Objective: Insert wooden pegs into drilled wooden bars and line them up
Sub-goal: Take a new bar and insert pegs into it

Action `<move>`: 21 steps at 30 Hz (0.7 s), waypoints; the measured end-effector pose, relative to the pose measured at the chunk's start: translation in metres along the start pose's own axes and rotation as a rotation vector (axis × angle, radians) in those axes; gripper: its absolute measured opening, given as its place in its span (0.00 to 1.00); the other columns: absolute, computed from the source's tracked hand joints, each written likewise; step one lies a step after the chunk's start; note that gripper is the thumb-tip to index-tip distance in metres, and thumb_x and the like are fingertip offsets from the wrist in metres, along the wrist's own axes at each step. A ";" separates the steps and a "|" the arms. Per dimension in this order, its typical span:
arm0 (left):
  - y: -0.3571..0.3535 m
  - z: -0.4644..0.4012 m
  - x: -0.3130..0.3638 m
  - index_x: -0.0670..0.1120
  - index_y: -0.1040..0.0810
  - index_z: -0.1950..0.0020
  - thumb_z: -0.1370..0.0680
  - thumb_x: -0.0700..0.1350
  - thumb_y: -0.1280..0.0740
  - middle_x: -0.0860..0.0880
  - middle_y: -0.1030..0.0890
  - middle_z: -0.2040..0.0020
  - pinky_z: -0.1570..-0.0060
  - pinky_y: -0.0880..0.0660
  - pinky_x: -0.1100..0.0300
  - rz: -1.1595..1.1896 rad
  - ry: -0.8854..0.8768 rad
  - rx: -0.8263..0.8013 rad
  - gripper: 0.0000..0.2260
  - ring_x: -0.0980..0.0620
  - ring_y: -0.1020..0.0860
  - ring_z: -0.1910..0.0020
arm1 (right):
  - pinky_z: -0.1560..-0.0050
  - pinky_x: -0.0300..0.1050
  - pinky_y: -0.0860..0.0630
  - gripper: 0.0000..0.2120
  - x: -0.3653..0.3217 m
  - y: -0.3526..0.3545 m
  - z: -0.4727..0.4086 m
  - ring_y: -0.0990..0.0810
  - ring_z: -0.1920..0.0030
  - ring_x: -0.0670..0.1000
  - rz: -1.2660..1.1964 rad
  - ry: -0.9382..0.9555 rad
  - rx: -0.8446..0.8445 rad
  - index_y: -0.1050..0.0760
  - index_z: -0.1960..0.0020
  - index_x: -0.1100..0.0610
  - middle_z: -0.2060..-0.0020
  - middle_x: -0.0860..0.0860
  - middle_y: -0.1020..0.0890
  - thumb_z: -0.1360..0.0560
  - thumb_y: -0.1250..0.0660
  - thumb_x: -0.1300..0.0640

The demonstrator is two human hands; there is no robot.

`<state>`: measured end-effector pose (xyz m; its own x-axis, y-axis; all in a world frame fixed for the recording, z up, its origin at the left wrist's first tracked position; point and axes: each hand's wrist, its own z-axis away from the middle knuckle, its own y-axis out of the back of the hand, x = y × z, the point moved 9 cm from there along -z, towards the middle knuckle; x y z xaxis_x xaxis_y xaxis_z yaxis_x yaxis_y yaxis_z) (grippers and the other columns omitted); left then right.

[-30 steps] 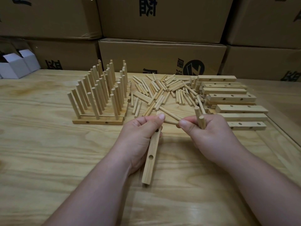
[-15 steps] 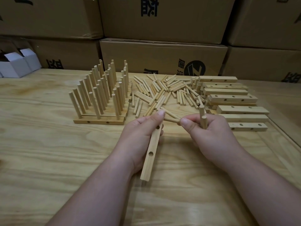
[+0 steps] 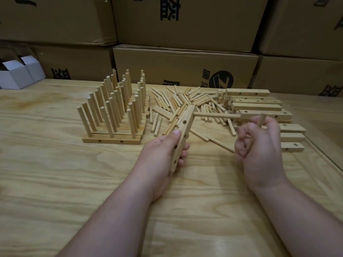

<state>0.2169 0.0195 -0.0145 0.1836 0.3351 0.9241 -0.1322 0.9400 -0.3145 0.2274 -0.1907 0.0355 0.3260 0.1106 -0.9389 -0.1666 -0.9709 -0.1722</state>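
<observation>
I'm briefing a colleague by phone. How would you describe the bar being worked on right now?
Start at the loose peg pile mid-table. Just in front of it, the left hand grips one drilled bar lifted on a slant. Unlike the flat stacked bars on the right, it has a single peg sticking out sideways.

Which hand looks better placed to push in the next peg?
Right hand, probably: it holds spare pale wooden pegs, while the left hand grips the drilled wooden bar.

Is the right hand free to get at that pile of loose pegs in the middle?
Probably yes: the loose pegs lie open just beyond the right hand, nothing between, though it already holds a peg.
</observation>
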 end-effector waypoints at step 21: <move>-0.004 -0.003 0.000 0.40 0.19 0.47 0.16 0.46 0.37 0.47 0.23 0.66 0.68 0.30 0.59 0.133 -0.027 -0.044 0.11 0.53 0.28 0.68 | 0.63 0.39 0.26 0.05 0.008 -0.049 0.023 0.22 0.63 0.48 0.529 0.157 -0.365 0.20 0.53 0.41 0.62 0.51 0.19 0.24 0.28 0.52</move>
<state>0.2201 0.0158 -0.0143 0.1404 0.4557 0.8790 -0.1110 0.8894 -0.4434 0.2170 -0.1375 0.0294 0.4232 -0.4068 -0.8096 -0.0244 -0.8983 0.4387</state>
